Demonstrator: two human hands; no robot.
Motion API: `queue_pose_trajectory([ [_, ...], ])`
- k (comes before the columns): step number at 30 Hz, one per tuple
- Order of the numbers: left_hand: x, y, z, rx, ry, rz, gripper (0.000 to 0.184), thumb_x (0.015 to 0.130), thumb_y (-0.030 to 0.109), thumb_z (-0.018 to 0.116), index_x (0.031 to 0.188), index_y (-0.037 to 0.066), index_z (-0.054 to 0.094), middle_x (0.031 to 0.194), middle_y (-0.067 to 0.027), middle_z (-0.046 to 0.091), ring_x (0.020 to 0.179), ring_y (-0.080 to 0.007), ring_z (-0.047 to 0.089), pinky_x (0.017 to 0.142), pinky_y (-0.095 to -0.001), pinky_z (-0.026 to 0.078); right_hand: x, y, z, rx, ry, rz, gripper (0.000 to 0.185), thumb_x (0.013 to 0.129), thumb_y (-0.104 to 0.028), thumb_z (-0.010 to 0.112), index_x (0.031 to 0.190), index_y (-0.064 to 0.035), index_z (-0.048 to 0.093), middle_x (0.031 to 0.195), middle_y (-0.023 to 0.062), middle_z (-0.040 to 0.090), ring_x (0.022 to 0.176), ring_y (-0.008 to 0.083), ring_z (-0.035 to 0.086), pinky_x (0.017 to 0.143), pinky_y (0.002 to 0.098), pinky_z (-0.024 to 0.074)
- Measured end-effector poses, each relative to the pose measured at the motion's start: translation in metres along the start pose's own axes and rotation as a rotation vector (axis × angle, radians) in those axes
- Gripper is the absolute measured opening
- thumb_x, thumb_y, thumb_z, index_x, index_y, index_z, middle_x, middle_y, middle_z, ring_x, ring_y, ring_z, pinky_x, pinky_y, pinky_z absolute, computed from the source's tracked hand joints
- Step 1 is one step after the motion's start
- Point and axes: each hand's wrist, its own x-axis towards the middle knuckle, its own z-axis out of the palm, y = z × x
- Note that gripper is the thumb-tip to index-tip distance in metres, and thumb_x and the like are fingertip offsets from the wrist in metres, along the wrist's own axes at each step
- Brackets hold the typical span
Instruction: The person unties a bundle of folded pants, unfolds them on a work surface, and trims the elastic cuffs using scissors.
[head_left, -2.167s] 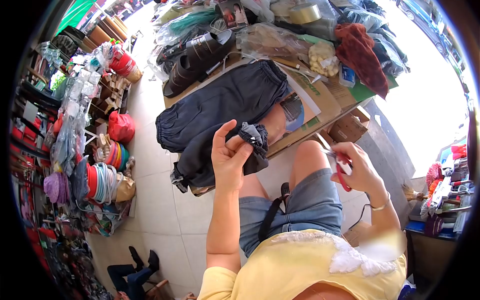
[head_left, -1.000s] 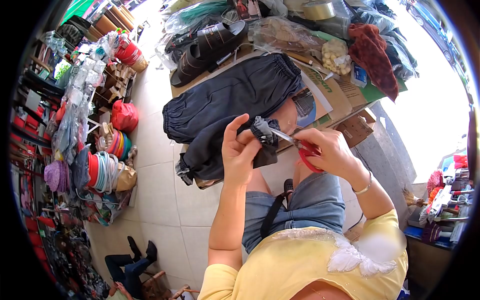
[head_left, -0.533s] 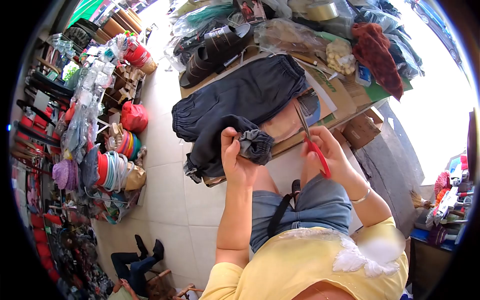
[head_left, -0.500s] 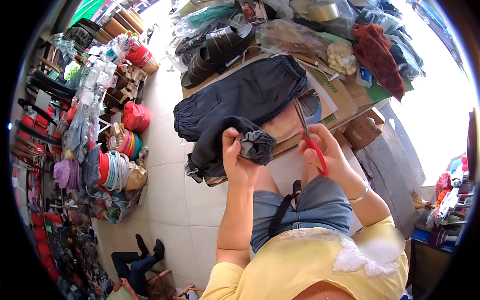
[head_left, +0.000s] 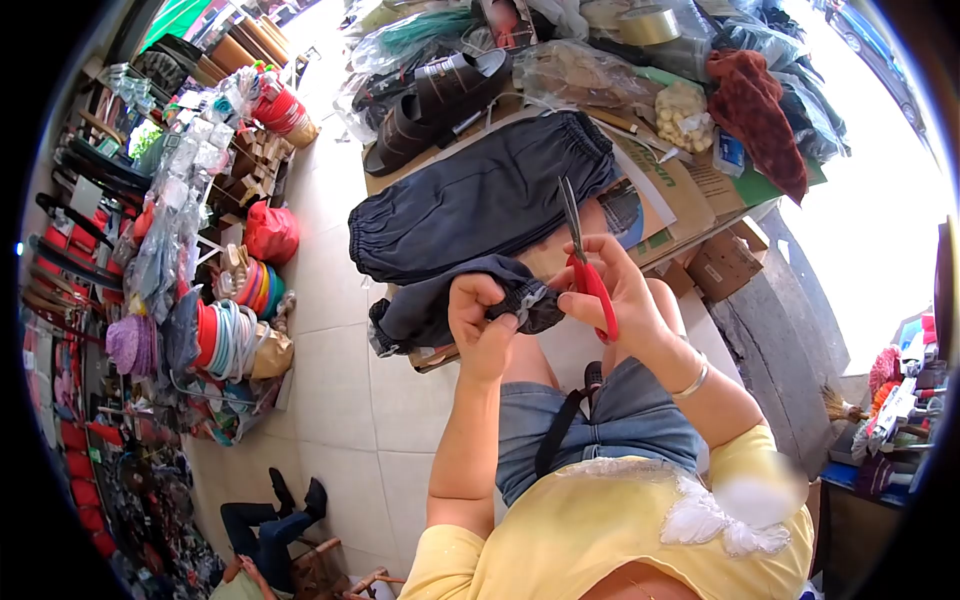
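In front of me my left hand is closed round the gathered elastic end of a dark oversleeve, thumb and fingers pinching the cloth. My right hand grips red-handled scissors, their blades pointing up and away from me. Its thumb and fingertips reach the edge of the gathered cuff. Whether they pinch the cloth or a thread is too small to tell. A second dark oversleeve with elastic ends lies flat on the cardboard just beyond my hands.
Dark sandals, plastic bags, a roll of tape and a dark red cloth crowd the far side of the cardboard-topped table. Shelves of goods stand left. A seated person's legs show at lower left.
My right hand with the scissors has moved left to the cuff, blades now over the flat oversleeve. My left hand has turned the gathered cuff, and its fingers have curled tighter.
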Motion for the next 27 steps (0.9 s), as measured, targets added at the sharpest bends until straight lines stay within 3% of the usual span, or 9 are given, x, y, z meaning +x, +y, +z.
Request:
queue_pose_trajectory([
  [5,0.011,0.009,0.007,-0.288,0.019,-0.041,0.026,0.064,0.002,0.055,0.088,0.006,0.045,0.081,-0.0037,0.047,0.076,-0.0142,0.046,0.078,-0.0283,0.045,-0.001,-0.001,0.002,0.116,0.030,0.136,0.053,0.079,0.000,0.068,0.124,-0.0027,0.039,0.101,0.0123,0.064,0.089,0.0132,0.062,0.080,0.0255,0.0496],
  [7,0.023,0.012,0.005,-0.558,-0.089,-0.024,0.024,0.068,0.002,0.055,0.088,0.009,0.045,0.090,-0.0072,0.055,0.091,-0.0238,0.056,0.088,-0.0412,0.049,0.000,0.002,0.009,0.147,-0.008,0.062,0.055,0.078,0.000,0.069,0.124,-0.0030,0.039,0.099,0.0107,0.064,0.088,0.0123,0.061,0.080,0.0252,0.0495],
  [8,0.020,0.011,0.012,-0.525,0.055,-0.050,0.019,0.068,0.006,0.054,0.081,0.009,0.041,0.071,-0.0027,0.042,0.070,-0.0157,0.045,0.075,-0.0302,0.046,0.000,0.003,0.014,0.174,-0.041,-0.003,0.056,0.078,0.001,0.070,0.124,-0.0033,0.040,0.097,0.0091,0.063,0.087,0.0114,0.061,0.079,0.0250,0.0493],
  [13,0.023,0.001,0.006,-0.762,-0.018,-0.139,0.016,0.075,0.008,0.055,0.086,0.009,0.043,0.075,-0.0031,0.046,0.075,-0.0153,0.049,0.080,-0.0297,0.046,0.001,0.000,0.034,-0.025,-0.019,0.006,0.054,0.074,0.001,0.073,0.119,-0.0064,0.042,0.088,0.0011,0.057,0.084,0.0068,0.054,0.077,0.0220,0.0460],
  [15,0.016,0.003,0.009,-0.438,0.136,-0.185,0.021,0.081,0.018,0.059,0.096,0.008,0.047,0.087,-0.0044,0.052,0.085,-0.0167,0.055,0.085,-0.0318,0.047,0.009,0.005,0.031,0.007,-0.010,-0.088,0.053,0.075,0.001,0.073,0.117,-0.0058,0.042,0.087,0.0000,0.055,0.082,0.0058,0.052,0.073,0.0212,0.0443],
  [17,0.015,0.001,0.007,-0.343,0.043,-0.116,0.035,0.082,0.020,0.067,0.108,0.006,0.048,0.102,-0.0063,0.055,0.099,-0.0162,0.056,0.092,-0.0328,0.046,0.016,0.003,0.027,0.041,0.017,-0.121,0.053,0.075,0.000,0.073,0.117,-0.0050,0.042,0.085,-0.0010,0.053,0.079,0.0049,0.051,0.070,0.0207,0.0433],
  [19,0.017,0.008,0.018,0.301,0.024,0.145,0.040,0.082,0.009,0.070,0.114,0.004,0.046,0.109,-0.0072,0.055,0.103,-0.0139,0.054,0.092,-0.0289,0.044,0.019,-0.007,0.025,0.069,0.051,-0.069,0.052,0.075,-0.001,0.073,0.118,-0.0051,0.042,0.084,-0.0011,0.053,0.079,0.0049,0.051,0.071,0.0204,0.0433],
  [23,0.021,0.021,0.014,0.376,-0.002,-0.047,0.022,0.086,-0.004,0.060,0.106,0.000,0.052,0.104,-0.0052,0.059,0.092,-0.0091,0.056,0.084,-0.0215,0.044,0.019,-0.011,0.021,-0.022,-0.031,-0.077,0.054,0.076,-0.001,0.073,0.119,-0.0060,0.041,0.085,-0.0002,0.053,0.077,0.0060,0.052,0.067,0.0209,0.0443],
  [27,0.027,0.022,0.010,0.182,0.153,-0.317,0.012,0.092,0.002,0.054,0.103,0.000,0.057,0.092,-0.0027,0.063,0.083,-0.0066,0.058,0.076,-0.0210,0.046,0.021,-0.001,0.016,-0.262,0.035,-0.169,0.052,0.074,0.003,0.068,0.118,-0.0059,0.041,0.084,0.0009,0.052,0.073,0.0068,0.051,0.064,0.0216,0.0436],
])
